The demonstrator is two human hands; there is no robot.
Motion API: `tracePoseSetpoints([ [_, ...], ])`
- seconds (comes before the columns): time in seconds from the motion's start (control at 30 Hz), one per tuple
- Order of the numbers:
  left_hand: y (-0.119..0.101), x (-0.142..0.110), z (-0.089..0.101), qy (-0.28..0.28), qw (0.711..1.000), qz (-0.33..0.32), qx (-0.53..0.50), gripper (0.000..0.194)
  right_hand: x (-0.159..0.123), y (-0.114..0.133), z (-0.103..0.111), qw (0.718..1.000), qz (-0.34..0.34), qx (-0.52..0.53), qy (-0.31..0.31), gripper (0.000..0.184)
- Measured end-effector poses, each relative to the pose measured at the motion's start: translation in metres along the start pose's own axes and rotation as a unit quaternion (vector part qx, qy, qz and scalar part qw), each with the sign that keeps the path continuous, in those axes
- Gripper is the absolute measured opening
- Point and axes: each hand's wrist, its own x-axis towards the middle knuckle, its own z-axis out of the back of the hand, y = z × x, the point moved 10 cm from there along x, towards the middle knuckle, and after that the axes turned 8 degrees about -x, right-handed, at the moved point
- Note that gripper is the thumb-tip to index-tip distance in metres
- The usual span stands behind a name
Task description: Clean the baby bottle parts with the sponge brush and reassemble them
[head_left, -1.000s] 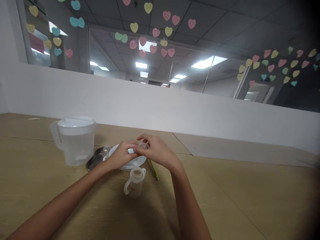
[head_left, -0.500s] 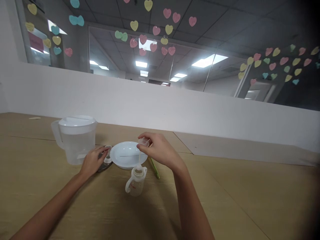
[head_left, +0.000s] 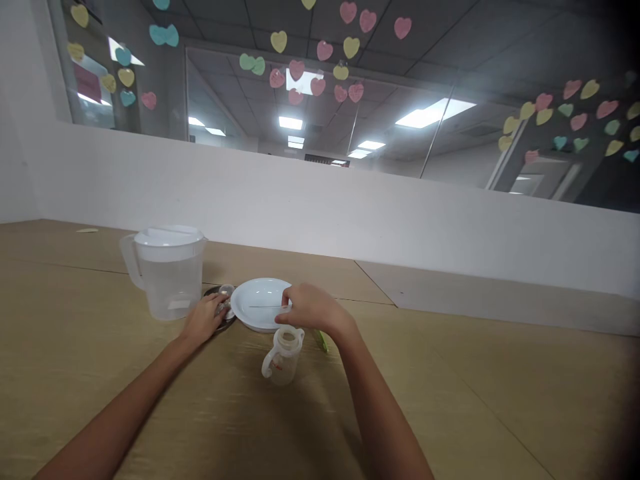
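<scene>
A small clear baby bottle with side handles stands open on the wooden table. My right hand hovers just above its mouth, fingers pinched on a small clear part that is mostly hidden. My left hand rests on a metal tray beside a white plate, fingers closed on a small clear piece there. A thin stick lies across the plate.
A clear lidded water pitcher stands left of the tray. A green tool pokes out from under my right wrist. A low white partition runs along the table's far edge, with glass covered in heart stickers above.
My hands separated: the left went from the plate to the metal tray, and the right lowered its small clear part from above the plate to the bottle's mouth.
</scene>
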Motion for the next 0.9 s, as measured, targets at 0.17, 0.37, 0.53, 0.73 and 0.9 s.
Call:
tracePoseSetpoints([
  [0.17,-0.004,0.004,0.019,-0.008,1.0,0.014,0.012,0.028,0.002,0.002,-0.011,0.999,0.016,-0.019,0.044,0.036],
  [0.37,-0.066,-0.012,0.1,-0.264,0.963,-0.055,-0.017,0.029,0.004,0.014,0.011,0.992,0.046,0.086,-0.081,0.054],
  [0.53,-0.127,-0.036,0.083,-0.225,0.95,-0.193,-0.102,0.019,0.01,0.045,0.004,0.976,0.128,0.128,-0.122,0.052],
  [0.73,-0.096,-0.032,0.075,-0.233,0.896,-0.045,-0.375,0.02,0.015,0.052,-0.001,0.968,0.161,0.154,-0.111,0.027],
  [0.9,-0.079,-0.032,0.075,-0.28,0.818,0.028,-0.502,0.027,0.016,0.054,0.007,0.965,0.156,0.17,-0.125,0.03],
])
